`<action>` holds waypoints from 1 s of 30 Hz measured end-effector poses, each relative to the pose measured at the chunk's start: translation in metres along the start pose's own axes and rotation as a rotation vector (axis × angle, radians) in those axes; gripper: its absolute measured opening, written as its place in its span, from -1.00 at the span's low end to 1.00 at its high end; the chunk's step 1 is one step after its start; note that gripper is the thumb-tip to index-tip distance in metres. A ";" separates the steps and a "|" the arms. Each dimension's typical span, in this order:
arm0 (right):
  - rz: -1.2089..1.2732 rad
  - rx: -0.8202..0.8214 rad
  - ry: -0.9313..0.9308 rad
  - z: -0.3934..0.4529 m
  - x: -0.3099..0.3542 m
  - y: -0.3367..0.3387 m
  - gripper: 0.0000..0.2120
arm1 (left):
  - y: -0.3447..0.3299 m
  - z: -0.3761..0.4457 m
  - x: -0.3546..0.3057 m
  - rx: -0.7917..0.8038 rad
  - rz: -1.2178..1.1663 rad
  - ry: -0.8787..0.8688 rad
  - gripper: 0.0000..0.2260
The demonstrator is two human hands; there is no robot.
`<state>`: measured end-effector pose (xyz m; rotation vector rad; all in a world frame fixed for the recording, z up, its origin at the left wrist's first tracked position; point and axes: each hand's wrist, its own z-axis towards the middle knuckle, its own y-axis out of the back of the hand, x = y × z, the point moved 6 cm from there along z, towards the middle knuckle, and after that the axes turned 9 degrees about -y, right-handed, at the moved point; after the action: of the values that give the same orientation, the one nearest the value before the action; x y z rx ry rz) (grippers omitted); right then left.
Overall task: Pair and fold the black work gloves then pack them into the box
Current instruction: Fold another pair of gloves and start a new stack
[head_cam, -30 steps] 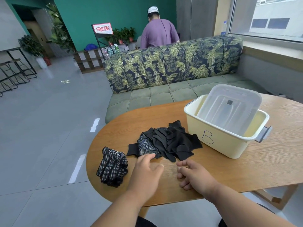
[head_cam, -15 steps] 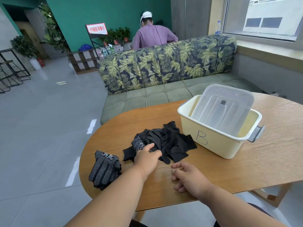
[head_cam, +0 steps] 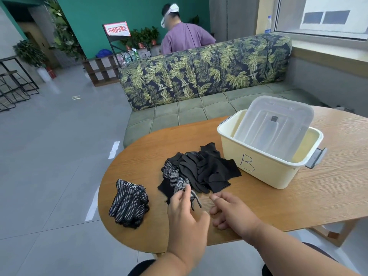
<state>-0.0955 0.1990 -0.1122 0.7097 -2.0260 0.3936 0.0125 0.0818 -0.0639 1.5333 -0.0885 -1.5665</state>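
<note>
The left hand [head_cam: 186, 208] had just pinched one dotted glove [head_cam: 178, 183] and lifted its end off the pile [head_cam: 201, 172] right ahead. The right hand [head_cam: 232, 211] lay loosely curled and empty on the bench [head_cam: 298, 196]. Pairing was only starting; the box [head_cam: 266, 166] sat past the right hand.

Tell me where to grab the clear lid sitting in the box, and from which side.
Grip the clear lid at its raised upper edge, coming from above. It leans tilted inside the cream box, lower edge sunk below the rim, so only the top edge stands free.
</note>
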 end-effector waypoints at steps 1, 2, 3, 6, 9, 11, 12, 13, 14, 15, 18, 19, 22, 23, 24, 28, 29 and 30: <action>-0.001 -0.010 0.001 -0.001 0.000 0.000 -0.76 | 0.000 -0.007 0.004 -0.006 -0.022 0.026 -0.36; -0.003 -0.013 0.000 -0.001 0.000 0.000 -0.75 | 0.004 -0.010 0.008 -0.040 -0.080 0.073 -0.41; -0.006 -0.013 -0.003 -0.002 0.000 0.000 -0.75 | 0.010 -0.012 0.012 -0.093 -0.148 0.130 -0.47; -0.009 -0.011 -0.006 -0.006 0.001 -0.001 -0.73 | 0.035 -0.006 0.010 -0.224 -0.138 0.102 -0.55; 0.032 -0.020 -0.007 -0.010 0.002 0.000 -0.69 | 0.043 0.001 -0.020 -0.177 0.087 -0.254 -0.59; 0.099 -0.036 -0.019 -0.012 0.003 0.001 -0.62 | 0.026 -0.005 -0.031 -0.023 0.302 -0.505 -0.62; 0.135 -0.038 -0.023 -0.014 0.004 0.001 -0.57 | 0.013 -0.009 -0.028 0.077 0.409 -0.575 -0.65; 0.155 -0.038 -0.024 -0.016 0.005 0.002 -0.53 | 0.001 -0.014 -0.020 0.181 0.502 -0.592 -0.67; 0.162 -0.041 -0.026 -0.018 0.006 0.001 -0.53 | -0.009 -0.017 -0.008 0.278 0.573 -0.570 -0.65; 0.165 -0.048 -0.025 -0.021 0.006 0.002 -0.56 | -0.016 -0.021 0.004 0.366 0.617 -0.529 -0.60; 0.219 -0.054 0.000 -0.030 0.008 -0.001 -0.60 | -0.022 -0.028 0.025 0.512 0.633 -0.459 -0.42; 0.214 -0.072 -0.002 -0.032 0.008 -0.002 -0.59 | -0.020 -0.029 0.025 0.523 0.631 -0.462 -0.41; 0.119 -0.182 -0.021 -0.030 0.006 -0.001 -0.76 | -0.015 -0.031 0.023 0.530 0.646 -0.490 -0.48; 0.115 -0.206 -0.056 -0.026 0.003 0.001 -0.83 | -0.013 -0.032 0.023 0.521 0.641 -0.491 -0.51; 0.133 -0.216 -0.103 -0.023 0.001 0.003 -0.87 | -0.011 -0.033 0.026 0.520 0.628 -0.481 -0.54; -0.002 -0.288 -0.233 -0.025 -0.002 0.024 -0.88 | -0.005 -0.038 0.034 0.525 0.545 -0.418 -0.67; -0.064 -0.304 -0.231 -0.025 -0.003 0.032 -0.88 | -0.003 -0.038 0.036 0.510 0.520 -0.403 -0.76; -0.109 -0.309 -0.223 -0.025 -0.004 0.038 -0.86 | -0.002 -0.038 0.039 0.494 0.500 -0.386 -0.83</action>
<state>-0.1008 0.2437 -0.1021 0.6889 -2.1805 -0.0667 0.0507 0.0786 -0.1027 1.3897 -1.0609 -1.4605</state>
